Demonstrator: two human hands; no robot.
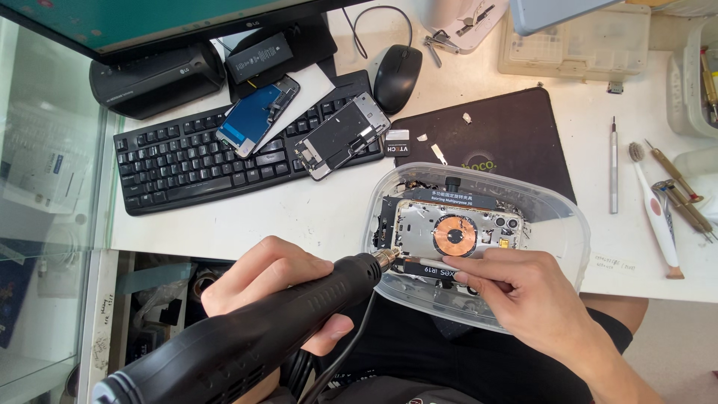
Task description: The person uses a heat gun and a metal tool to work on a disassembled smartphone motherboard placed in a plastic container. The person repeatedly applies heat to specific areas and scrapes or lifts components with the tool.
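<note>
My left hand (pixel 262 288) grips a thick black corded rotary tool (pixel 247 337), its metal tip at the left edge of an opened phone housing (pixel 456 228). That housing shows a copper coil and is clamped in a black fixture (pixel 441 271) inside a clear plastic tub (pixel 561 232). My right hand (pixel 523 295) rests over the fixture's front edge, fingers pinching a thin white stick next to the tool tip.
A black keyboard (pixel 179 161) carries a blue-faced phone screen (pixel 254 116) and a phone frame (pixel 340 135). A mouse (pixel 396 75), dark mat (pixel 508 135), screwdriver (pixel 613 168), toothbrush (pixel 654 213), tweezers (pixel 680 191) and clear parts boxes (pixel 583 41) lie behind.
</note>
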